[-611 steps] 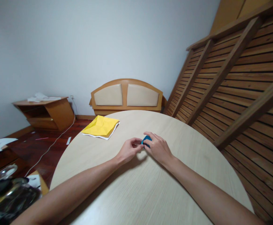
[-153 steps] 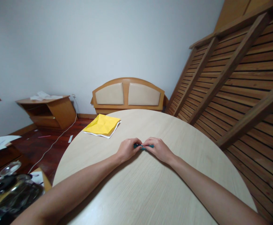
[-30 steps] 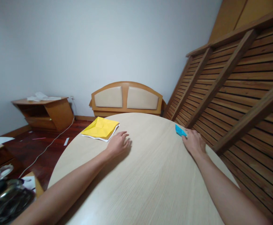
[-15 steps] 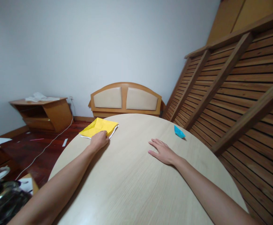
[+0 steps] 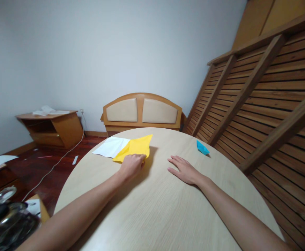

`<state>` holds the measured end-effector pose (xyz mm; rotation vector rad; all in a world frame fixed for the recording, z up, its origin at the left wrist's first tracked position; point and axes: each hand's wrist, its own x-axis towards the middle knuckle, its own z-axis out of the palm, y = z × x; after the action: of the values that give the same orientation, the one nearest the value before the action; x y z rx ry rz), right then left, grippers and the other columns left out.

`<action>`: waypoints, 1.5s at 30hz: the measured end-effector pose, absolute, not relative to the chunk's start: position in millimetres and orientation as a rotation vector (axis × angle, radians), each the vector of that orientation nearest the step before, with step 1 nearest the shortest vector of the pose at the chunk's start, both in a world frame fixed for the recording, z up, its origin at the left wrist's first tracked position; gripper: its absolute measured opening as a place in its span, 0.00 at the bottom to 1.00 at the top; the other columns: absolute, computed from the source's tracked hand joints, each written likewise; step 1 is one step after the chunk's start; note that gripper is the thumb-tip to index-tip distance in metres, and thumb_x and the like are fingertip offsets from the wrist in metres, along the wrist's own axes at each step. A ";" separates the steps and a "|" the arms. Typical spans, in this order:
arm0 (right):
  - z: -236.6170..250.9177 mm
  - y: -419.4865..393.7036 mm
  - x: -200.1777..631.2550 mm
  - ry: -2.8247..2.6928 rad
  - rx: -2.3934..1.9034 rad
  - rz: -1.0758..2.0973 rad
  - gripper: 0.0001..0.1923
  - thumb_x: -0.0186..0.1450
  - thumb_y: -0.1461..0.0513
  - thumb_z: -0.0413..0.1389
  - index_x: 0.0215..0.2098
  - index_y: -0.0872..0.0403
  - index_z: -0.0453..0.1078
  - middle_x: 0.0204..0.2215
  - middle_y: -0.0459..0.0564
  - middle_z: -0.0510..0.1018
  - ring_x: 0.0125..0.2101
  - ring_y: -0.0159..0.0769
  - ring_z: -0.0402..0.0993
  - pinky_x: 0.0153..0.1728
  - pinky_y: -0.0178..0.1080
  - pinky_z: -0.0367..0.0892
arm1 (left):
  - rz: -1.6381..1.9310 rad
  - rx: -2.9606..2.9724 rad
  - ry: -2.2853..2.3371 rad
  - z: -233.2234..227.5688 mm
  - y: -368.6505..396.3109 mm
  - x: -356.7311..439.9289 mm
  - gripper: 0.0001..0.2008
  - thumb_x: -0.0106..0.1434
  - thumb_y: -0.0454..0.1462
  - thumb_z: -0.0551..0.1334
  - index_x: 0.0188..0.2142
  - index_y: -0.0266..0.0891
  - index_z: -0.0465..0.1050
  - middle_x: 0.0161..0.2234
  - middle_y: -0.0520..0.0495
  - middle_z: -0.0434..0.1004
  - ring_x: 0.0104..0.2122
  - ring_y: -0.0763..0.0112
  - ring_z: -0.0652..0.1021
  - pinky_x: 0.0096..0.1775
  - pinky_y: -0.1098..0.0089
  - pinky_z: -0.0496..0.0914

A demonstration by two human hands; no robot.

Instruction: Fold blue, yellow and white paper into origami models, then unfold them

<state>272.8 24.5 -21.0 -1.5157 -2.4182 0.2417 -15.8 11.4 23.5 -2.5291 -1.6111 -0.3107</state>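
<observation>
A headboard (image 5: 140, 111) stands between a cabinet (image 5: 70, 129) and a slatted panel (image 5: 267, 101).

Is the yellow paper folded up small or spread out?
Spread out: the yellow paper is a broad sheet, held in the left hand.

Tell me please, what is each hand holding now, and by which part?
The left hand holds the yellow paper by its near right corner. The right hand is open and holds nothing.

Left hand (image 5: 133, 165) hides part of yellow sheet (image 5: 136, 147)
Its curled fingers (image 5: 143, 161) mostly out of sight, yellow blocks right edge of white sheet (image 5: 110, 146); table (image 5: 152, 212) cut at bottom, slatted frame (image 5: 280, 104) at right
</observation>
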 end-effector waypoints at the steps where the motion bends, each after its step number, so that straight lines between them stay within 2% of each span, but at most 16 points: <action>1: -20.9 25.1 272.8 -2.405 -1.513 0.251 0.34 0.70 0.43 0.44 0.64 0.54 0.64 0.67 0.58 0.60 0.67 0.50 0.53 0.66 0.52 0.48 | -0.288 -2.597 -1.544 20.9 2.1 -4.8 0.11 0.68 0.37 0.54 0.39 0.40 0.76 0.38 0.41 0.81 0.37 0.58 0.81 0.39 0.64 0.71; 3: -20.5 26.3 272.5 -2.364 -1.504 0.268 0.31 0.72 0.45 0.41 0.62 0.55 0.67 0.66 0.57 0.63 0.66 0.48 0.55 0.66 0.51 0.49 | -0.299 -2.739 -1.384 16.4 -14.0 12.0 0.17 0.69 0.46 0.54 0.36 0.39 0.76 0.34 0.40 0.81 0.35 0.56 0.81 0.38 0.62 0.71; 5: -19.7 27.3 272.0 -2.337 -1.450 0.280 0.29 0.74 0.48 0.40 0.60 0.55 0.69 0.63 0.56 0.67 0.64 0.46 0.59 0.65 0.50 0.51 | -0.354 -2.915 -1.172 13.6 -22.6 20.1 0.21 0.68 0.52 0.54 0.39 0.40 0.77 0.37 0.41 0.81 0.37 0.56 0.81 0.40 0.61 0.72; 9: -16.2 28.4 271.2 -2.291 -1.390 0.276 0.25 0.73 0.51 0.42 0.59 0.54 0.69 0.58 0.55 0.73 0.58 0.44 0.67 0.61 0.47 0.58 | -0.594 -2.999 -1.181 9.2 -9.3 10.4 0.21 0.73 0.45 0.46 0.52 0.42 0.73 0.50 0.43 0.79 0.48 0.61 0.79 0.52 0.62 0.71; 11: -11.9 27.8 269.2 -2.186 -1.500 0.199 0.26 0.73 0.51 0.43 0.60 0.57 0.67 0.58 0.59 0.73 0.57 0.47 0.67 0.60 0.48 0.60 | -0.688 -2.887 -1.265 3.9 5.3 -1.0 0.20 0.72 0.44 0.49 0.53 0.38 0.72 0.58 0.40 0.72 0.57 0.60 0.72 0.60 0.61 0.64; 13: -4.9 24.9 263.7 -2.089 -1.544 0.095 0.27 0.72 0.51 0.44 0.61 0.58 0.65 0.58 0.61 0.72 0.58 0.49 0.66 0.60 0.49 0.59 | -0.629 -2.798 -1.346 -3.1 16.0 -9.8 0.23 0.67 0.46 0.57 0.57 0.35 0.69 0.64 0.36 0.63 0.64 0.51 0.63 0.64 0.54 0.57; 18: 11.7 6.4 231.5 -2.117 -1.325 0.122 0.24 0.72 0.52 0.45 0.59 0.54 0.67 0.56 0.57 0.74 0.57 0.46 0.67 0.61 0.48 0.59 | -0.455 -2.826 -1.476 -12.5 6.1 -0.1 0.28 0.67 0.53 0.55 0.58 0.38 0.68 0.63 0.37 0.64 0.63 0.46 0.64 0.62 0.49 0.60; 21: 4.9 -3.8 212.8 -2.204 -1.304 0.267 0.27 0.72 0.51 0.43 0.63 0.55 0.64 0.60 0.57 0.71 0.60 0.44 0.65 0.62 0.47 0.58 | -0.471 -2.915 -1.323 -8.6 -8.6 15.8 0.21 0.73 0.46 0.47 0.51 0.41 0.74 0.56 0.41 0.73 0.56 0.52 0.71 0.57 0.51 0.65; 24: -11.3 -6.7 205.1 -2.344 -1.362 0.358 0.30 0.74 0.50 0.37 0.66 0.56 0.60 0.66 0.57 0.62 0.67 0.44 0.55 0.67 0.49 0.49 | -0.488 -2.936 -1.241 -6.1 -11.5 22.1 0.15 0.70 0.40 0.52 0.45 0.38 0.75 0.48 0.41 0.77 0.49 0.57 0.75 0.54 0.57 0.68; 27: -21.4 -4.7 205.9 -2.462 -1.420 0.431 0.32 0.75 0.50 0.34 0.69 0.57 0.55 0.69 0.55 0.55 0.70 0.44 0.45 0.68 0.51 0.42 | -0.545 -2.898 -1.310 -10.3 -3.5 17.6 0.12 0.65 0.35 0.55 0.45 0.37 0.73 0.47 0.39 0.77 0.48 0.59 0.75 0.54 0.61 0.69; 29: -22.2 -1.5 210.3 -2.522 -1.401 0.458 0.32 0.74 0.48 0.34 0.71 0.55 0.51 0.71 0.52 0.51 0.70 0.42 0.41 0.69 0.50 0.40 | -0.547 -2.892 -1.344 -15.2 3.1 12.4 0.16 0.65 0.37 0.55 0.51 0.36 0.70 0.54 0.37 0.73 0.55 0.58 0.73 0.59 0.59 0.65; 33: -21.0 13.4 236.3 -2.583 -1.447 0.432 0.35 0.72 0.42 0.39 0.71 0.48 0.49 0.72 0.50 0.46 0.71 0.46 0.37 0.68 0.54 0.39 | -0.401 -2.929 -1.417 -21.0 10.2 5.6 0.26 0.70 0.44 0.51 0.64 0.35 0.59 0.67 0.35 0.56 0.67 0.53 0.58 0.65 0.53 0.53; 37: -22.9 34.6 275.5 -2.318 -1.894 0.137 0.32 0.73 0.48 0.40 0.70 0.53 0.54 0.70 0.57 0.52 0.69 0.54 0.43 0.65 0.62 0.42 | -0.311 -2.940 -1.461 -18.1 9.8 5.7 0.28 0.71 0.46 0.49 0.66 0.36 0.58 0.69 0.35 0.51 0.68 0.50 0.54 0.65 0.49 0.52; 40: -17.2 37.7 282.0 -2.244 -1.741 -0.127 0.29 0.73 0.53 0.40 0.65 0.59 0.62 0.67 0.60 0.58 0.69 0.52 0.46 0.67 0.58 0.42 | -0.273 -2.944 -1.472 -15.3 8.3 7.7 0.29 0.71 0.46 0.49 0.67 0.36 0.56 0.69 0.35 0.50 0.69 0.49 0.53 0.65 0.48 0.51; 43: -8.5 23.4 257.5 -2.309 -1.530 0.017 0.30 0.74 0.53 0.38 0.65 0.61 0.61 0.66 0.61 0.61 0.68 0.46 0.52 0.67 0.50 0.46 | -0.250 -2.939 -1.473 -15.3 9.1 8.0 0.30 0.71 0.47 0.48 0.67 0.36 0.54 0.69 0.36 0.49 0.69 0.50 0.52 0.66 0.49 0.49; 45: -6.8 9.6 234.6 -2.457 -1.370 0.188 0.31 0.74 0.49 0.37 0.68 0.53 0.57 0.67 0.53 0.60 0.68 0.43 0.50 0.67 0.49 0.45 | -0.252 -2.951 -1.448 -16.5 12.7 5.2 0.30 0.72 0.48 0.47 0.68 0.38 0.53 0.70 0.37 0.48 0.69 0.51 0.51 0.66 0.48 0.48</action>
<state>234.6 9.6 -6.8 -1.3696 -2.4568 0.1879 5.2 12.7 -16.5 -2.9515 -1.4481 -0.2519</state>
